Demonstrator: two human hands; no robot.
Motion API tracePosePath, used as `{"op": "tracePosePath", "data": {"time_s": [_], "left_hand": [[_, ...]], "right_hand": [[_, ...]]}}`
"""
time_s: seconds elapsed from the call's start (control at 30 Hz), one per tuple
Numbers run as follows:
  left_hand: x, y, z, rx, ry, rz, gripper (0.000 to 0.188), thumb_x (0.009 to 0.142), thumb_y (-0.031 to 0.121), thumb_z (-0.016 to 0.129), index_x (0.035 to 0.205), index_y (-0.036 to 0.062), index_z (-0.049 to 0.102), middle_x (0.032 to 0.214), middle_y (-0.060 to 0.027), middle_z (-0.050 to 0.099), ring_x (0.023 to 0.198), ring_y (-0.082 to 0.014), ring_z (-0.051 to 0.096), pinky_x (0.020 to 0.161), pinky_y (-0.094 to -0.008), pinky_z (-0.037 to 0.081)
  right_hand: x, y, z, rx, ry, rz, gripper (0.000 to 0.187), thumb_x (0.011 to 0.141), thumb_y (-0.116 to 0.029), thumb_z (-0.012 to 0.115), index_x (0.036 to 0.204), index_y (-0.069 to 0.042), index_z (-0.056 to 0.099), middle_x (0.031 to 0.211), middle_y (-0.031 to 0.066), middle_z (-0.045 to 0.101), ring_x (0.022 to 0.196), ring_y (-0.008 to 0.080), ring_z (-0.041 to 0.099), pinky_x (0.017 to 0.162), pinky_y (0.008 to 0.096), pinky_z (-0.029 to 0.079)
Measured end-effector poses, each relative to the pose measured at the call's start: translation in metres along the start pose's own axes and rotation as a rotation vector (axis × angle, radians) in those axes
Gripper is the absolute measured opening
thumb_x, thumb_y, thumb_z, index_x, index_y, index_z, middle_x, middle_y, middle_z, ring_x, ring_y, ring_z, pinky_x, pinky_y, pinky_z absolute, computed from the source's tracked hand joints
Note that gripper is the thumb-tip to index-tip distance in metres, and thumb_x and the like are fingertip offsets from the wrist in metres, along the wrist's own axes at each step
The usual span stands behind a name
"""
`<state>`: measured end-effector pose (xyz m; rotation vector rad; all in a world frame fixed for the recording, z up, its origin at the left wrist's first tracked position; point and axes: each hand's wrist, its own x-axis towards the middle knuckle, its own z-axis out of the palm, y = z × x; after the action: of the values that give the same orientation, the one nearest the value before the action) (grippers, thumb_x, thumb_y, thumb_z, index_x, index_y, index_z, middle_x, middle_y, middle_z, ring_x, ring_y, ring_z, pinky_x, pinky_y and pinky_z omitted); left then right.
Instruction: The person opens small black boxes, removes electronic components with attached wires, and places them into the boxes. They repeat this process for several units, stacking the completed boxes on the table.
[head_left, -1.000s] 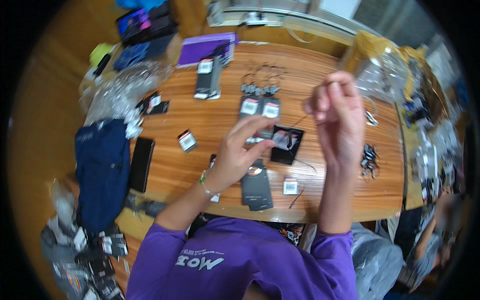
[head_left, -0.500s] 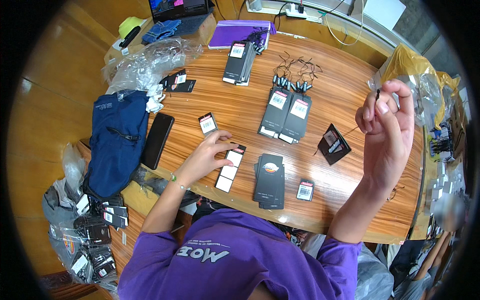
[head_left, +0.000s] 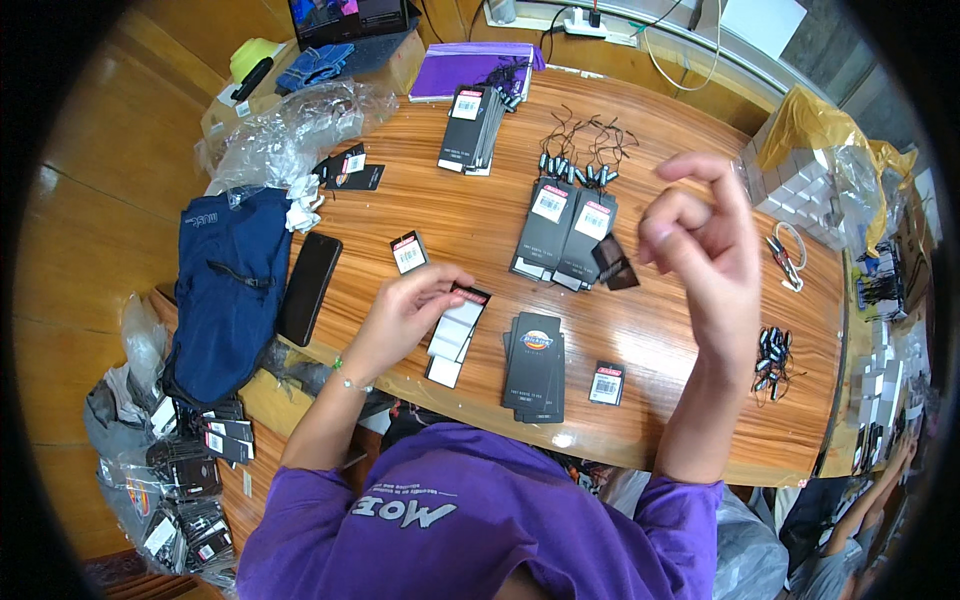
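My left hand pinches the upper edge of a black hang tag with white panels, which rests low on the table. My right hand is raised with thumb and index finger curled together. A dark tag hangs beside those fingers, apparently by its string, though the string itself is hard to see. Between my hands lies a stack of dark grey hang tags. Near it are a small barcode tag and another one. Farther off, two stacks of barcoded tags lie below several black strings with clips.
A third tag pile sits by a purple folder. At left are a phone, a navy bag and clear plastic. At right lie snips, a string bundle and wrapped white boxes.
My right hand has moved left, and the dark tag has swung left toward the two stacks. My left hand has shifted to the top of the white-panelled tag. Snips and a string bundle are now uncovered.
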<state>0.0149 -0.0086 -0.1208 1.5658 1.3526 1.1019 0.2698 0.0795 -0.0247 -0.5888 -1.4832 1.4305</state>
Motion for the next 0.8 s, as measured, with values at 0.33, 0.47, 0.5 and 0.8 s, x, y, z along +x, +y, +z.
{"op": "tracePosePath", "data": {"time_s": [0.33, 0.47, 0.5, 0.8], "left_hand": [[0.06, 0.073, 0.052, -0.299, 0.225, 0.191, 0.016, 0.077, -0.003, 0.062, 0.092, -0.0052, 0.059, 0.084, -0.008, 0.064, 0.078, -0.0094, 0.061, 0.068, -0.02, 0.051], [0.064, 0.077, 0.054, -0.307, 0.216, 0.214, 0.015, 0.078, -0.002, 0.062, 0.093, -0.0055, 0.06, 0.085, -0.0079, 0.063, 0.078, -0.0104, 0.061, 0.069, -0.0213, 0.052], [0.063, 0.078, 0.053, -0.307, 0.218, 0.219, 0.015, 0.078, -0.002, 0.062, 0.093, -0.0053, 0.06, 0.086, -0.0078, 0.063, 0.078, -0.0105, 0.061, 0.069, -0.0214, 0.052], [0.061, 0.082, 0.047, -0.248, 0.197, 0.225, 0.017, 0.078, -0.002, 0.062, 0.094, -0.0061, 0.061, 0.088, -0.0093, 0.064, 0.078, -0.0114, 0.061, 0.07, -0.0225, 0.052]], "right_hand": [[0.004, 0.022, 0.028, -0.547, 0.025, -0.122, 0.025, 0.076, 0.004, 0.05, 0.1, -0.003, 0.044, 0.058, 0.0089, 0.05, 0.049, 0.0197, 0.052, 0.048, 0.0295, 0.041], [0.003, 0.023, 0.026, -0.513, 0.07, -0.172, 0.025, 0.078, 0.003, 0.05, 0.101, -0.003, 0.043, 0.06, 0.0084, 0.052, 0.051, 0.0165, 0.052, 0.049, 0.0277, 0.041], [0.003, 0.023, 0.026, -0.501, 0.074, -0.178, 0.024, 0.078, 0.003, 0.05, 0.101, -0.003, 0.043, 0.061, 0.0082, 0.052, 0.052, 0.0152, 0.052, 0.049, 0.0271, 0.041], [0.003, 0.027, 0.029, -0.321, 0.09, -0.172, 0.023, 0.08, 0.004, 0.047, 0.101, -0.001, 0.04, 0.066, 0.0069, 0.053, 0.057, 0.0089, 0.047, 0.053, 0.0226, 0.039]]}}
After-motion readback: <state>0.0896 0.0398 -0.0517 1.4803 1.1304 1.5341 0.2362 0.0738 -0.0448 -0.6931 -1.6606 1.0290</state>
